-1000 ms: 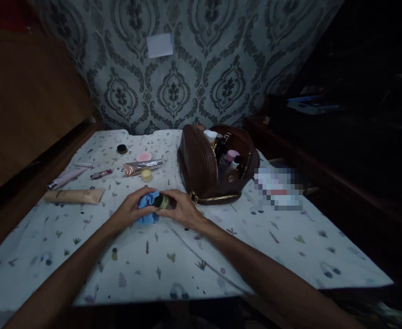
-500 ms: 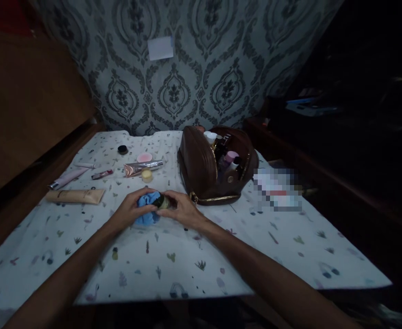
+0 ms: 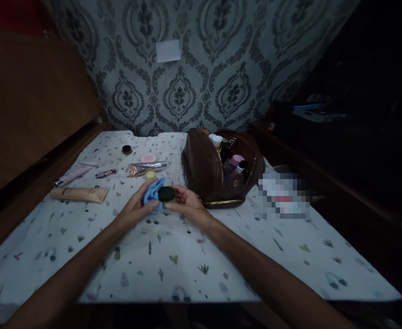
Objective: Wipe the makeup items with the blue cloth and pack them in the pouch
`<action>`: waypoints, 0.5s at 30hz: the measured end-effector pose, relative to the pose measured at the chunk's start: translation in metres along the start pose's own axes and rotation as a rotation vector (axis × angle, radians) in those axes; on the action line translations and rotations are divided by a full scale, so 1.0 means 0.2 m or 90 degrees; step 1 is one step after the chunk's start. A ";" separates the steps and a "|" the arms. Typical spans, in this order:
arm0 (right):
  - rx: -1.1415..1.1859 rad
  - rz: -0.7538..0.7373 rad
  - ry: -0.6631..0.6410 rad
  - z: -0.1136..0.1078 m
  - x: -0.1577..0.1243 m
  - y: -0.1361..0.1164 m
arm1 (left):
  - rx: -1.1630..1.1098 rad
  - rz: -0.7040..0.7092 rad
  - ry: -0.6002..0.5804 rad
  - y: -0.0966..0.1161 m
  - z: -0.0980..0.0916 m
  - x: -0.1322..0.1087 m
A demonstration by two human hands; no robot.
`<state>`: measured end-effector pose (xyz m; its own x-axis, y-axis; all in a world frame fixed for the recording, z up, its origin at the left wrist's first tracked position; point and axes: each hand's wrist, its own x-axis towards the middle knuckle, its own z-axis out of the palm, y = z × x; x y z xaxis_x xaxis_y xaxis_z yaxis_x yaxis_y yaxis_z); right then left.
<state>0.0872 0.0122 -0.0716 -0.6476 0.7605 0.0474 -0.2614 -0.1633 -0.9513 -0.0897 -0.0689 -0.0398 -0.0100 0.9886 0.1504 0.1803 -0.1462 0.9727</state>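
Observation:
Between my hands is a small round jar (image 3: 167,194) with a dark lid, its top tipped toward me. My left hand (image 3: 139,203) is closed on a crumpled blue cloth (image 3: 153,192), which lies against the jar's left side. With thumb and fingers, my right hand (image 3: 190,204) grips the jar from the right. Just beyond the hands sits a small yellow-topped pot (image 3: 150,175). Behind it lies a shiny pinkish tube (image 3: 146,168), next to a round pink item (image 3: 148,158).
An open brown bag (image 3: 206,169) full of cosmetics stands right of centre. At left lie a beige tube (image 3: 80,194), a pale pink tube (image 3: 72,176), a small lip gloss tube (image 3: 106,173) and a black lid (image 3: 126,149). A blurred packet (image 3: 283,194) lies at right.
The jar has tilted so its dark lid now faces up toward me. The blue cloth has shifted upward to the jar's left side. My view has turned slightly left.

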 end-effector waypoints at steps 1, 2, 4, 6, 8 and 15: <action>-0.007 -0.005 0.010 0.00 0.00 0.00 | 0.027 0.011 -0.036 0.00 0.01 0.00; -0.014 -0.012 0.019 0.00 0.00 0.00 | 0.049 0.026 -0.057 0.00 0.02 -0.01; -0.027 -0.023 0.033 0.00 -0.01 0.00 | 0.093 0.058 -0.057 -0.01 0.03 0.00; -0.042 -0.032 0.041 0.00 -0.01 0.01 | 0.152 0.075 -0.034 -0.02 0.03 0.01; -0.055 -0.043 0.049 0.00 -0.01 0.01 | 0.212 0.075 -0.013 -0.01 0.03 0.01; -0.149 -0.090 0.089 0.00 0.01 0.06 | 0.286 0.047 0.060 0.02 0.03 0.00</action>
<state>0.0841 0.0116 -0.0823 -0.5070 0.8476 0.1568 -0.1596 0.0864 -0.9834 -0.0823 -0.0688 -0.0369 -0.0670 0.9652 0.2529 0.5922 -0.1656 0.7886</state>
